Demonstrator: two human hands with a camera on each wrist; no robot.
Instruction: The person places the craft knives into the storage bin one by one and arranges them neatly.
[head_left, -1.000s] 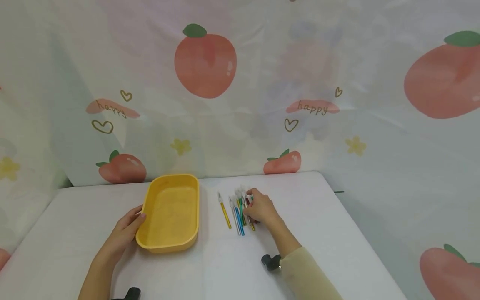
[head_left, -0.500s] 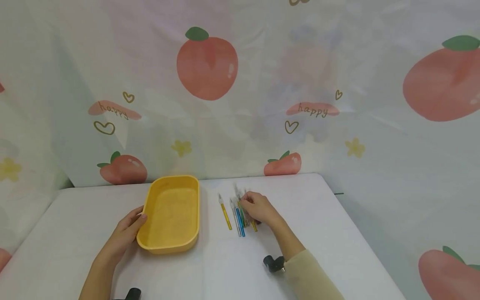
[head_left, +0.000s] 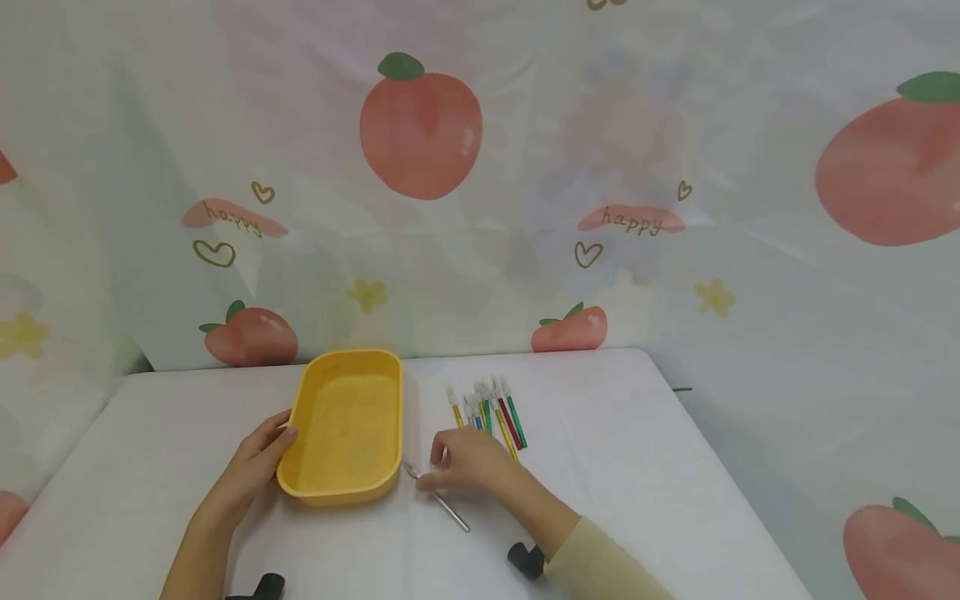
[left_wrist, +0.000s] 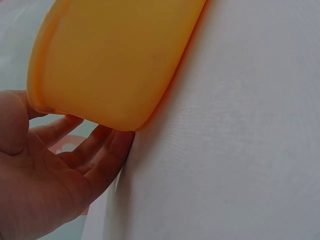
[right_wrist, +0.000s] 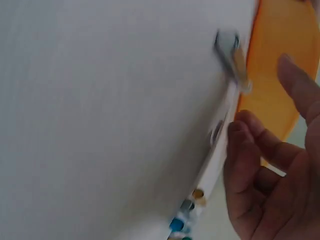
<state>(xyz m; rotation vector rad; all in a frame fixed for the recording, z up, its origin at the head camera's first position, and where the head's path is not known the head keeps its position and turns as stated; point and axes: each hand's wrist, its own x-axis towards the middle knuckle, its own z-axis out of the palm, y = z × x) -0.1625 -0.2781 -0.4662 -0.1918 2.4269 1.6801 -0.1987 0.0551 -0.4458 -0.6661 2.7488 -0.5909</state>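
Right hand: the right hand (head_left: 472, 462) is hovering to the right of the yellow, round-cornered, plastic-looking tray (head_left: 341, 425); its fingers are bending loosely and its thumb is standing apart, with nothing showing between them, so it appears to be holding nothing.
Silver tool: a slim, silver, metallic rod with a clear tip (head_left: 455, 515) is lying slantwise just right of the tray's near right corner, passing by the thumb on the person's side of the right hand; blur is hiding whether the two are touching.
Tool's long axis: the clear tip is pointing at the tray's right wall, contact being impossible to tell, and the plain end is pointing away from the tray, toward the person; the right hand is the nearer one.
Left hand: the left hand (head_left: 255, 462) is gripping the tray's left side, the thumb resting at the rim and the fingers supporting the outer wall.
Tray inside: its bare yellow floor is showing.
Coloured tools: slim red, green, yellow and blue rods with clear tips (head_left: 508, 425) are lying right of the tray, beyond the right hand, which is partly covering them.
White surface: the white surface (head_left: 637, 500) is carrying the tray and the coloured rods.
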